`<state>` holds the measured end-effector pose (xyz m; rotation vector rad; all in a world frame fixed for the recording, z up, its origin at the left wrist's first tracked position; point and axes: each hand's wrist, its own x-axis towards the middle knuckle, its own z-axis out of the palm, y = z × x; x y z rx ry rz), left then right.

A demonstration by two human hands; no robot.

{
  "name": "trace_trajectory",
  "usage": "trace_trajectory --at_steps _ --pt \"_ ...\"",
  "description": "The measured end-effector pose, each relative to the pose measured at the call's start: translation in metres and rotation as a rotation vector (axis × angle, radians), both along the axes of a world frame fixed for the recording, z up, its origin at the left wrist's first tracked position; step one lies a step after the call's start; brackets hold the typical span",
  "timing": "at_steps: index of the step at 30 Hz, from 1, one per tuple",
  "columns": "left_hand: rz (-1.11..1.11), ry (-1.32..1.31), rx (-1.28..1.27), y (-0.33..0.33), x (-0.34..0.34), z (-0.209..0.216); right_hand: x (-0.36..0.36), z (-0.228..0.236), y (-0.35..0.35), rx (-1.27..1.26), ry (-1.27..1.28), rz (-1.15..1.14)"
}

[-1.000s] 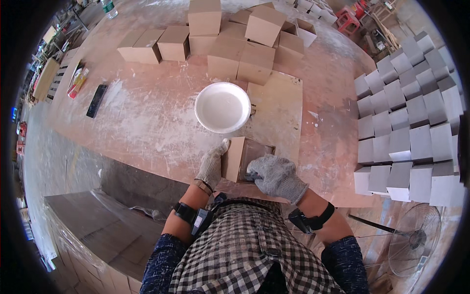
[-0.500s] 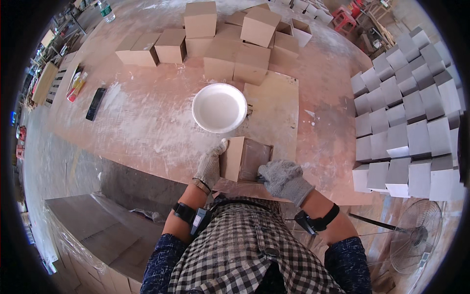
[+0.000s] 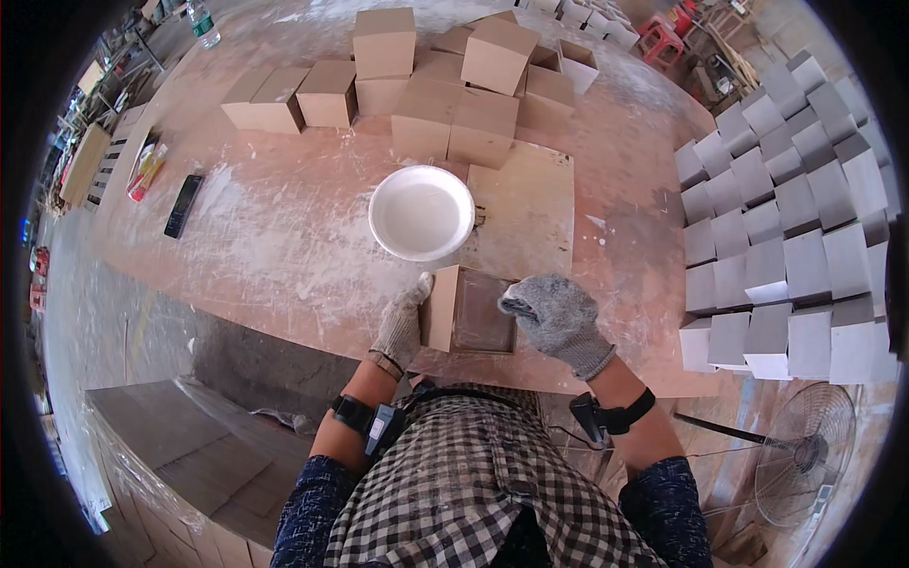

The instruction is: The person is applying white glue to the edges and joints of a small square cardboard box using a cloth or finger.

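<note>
Here the person stands at a dusty reddish worktop (image 3: 284, 237), both hands in grey knit gloves. The left hand (image 3: 402, 322) lies flat against the left side of a small open cardboard box (image 3: 471, 310), fingers pressed together and pointing up towards twelve o'clock. The right hand (image 3: 559, 317) sits at the box's right edge, at about three o'clock from it, fingers curled in over the rim; whether it pinches the cardboard I cannot tell. The box rests near the worktop's near edge, its dark inside facing up.

Just beyond it, at eleven o'clock, stands a round white bowl (image 3: 421, 213), near the box but not touching it. A flat brown board (image 3: 525, 213) lies under the box and beside the bowl. Further off at twelve o'clock, closed cardboard boxes (image 3: 445, 95) are heaped together. A dark phone (image 3: 183, 205) lies well apart at nine o'clock. Stacked grey-and-white boxes (image 3: 786, 237) fill the three o'clock side, with a floor fan (image 3: 810, 454) at five o'clock.
</note>
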<state>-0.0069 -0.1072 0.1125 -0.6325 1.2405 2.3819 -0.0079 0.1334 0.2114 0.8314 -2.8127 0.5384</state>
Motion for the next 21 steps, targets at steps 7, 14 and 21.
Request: trace_trajectory --at_steps 7,14,21 --pt "-0.099 -0.131 0.051 -0.003 0.004 0.001 0.022 -0.008 -0.022 -0.049 0.13 -0.077" --pt "-0.014 -0.144 0.027 0.002 -0.003 0.019 0.031 0.002 -0.005 0.097 -0.351 0.144" --pt "-0.043 -0.011 -0.092 0.005 -0.003 0.004 0.027 -0.014 -0.005 -0.207 -0.601 -0.039"
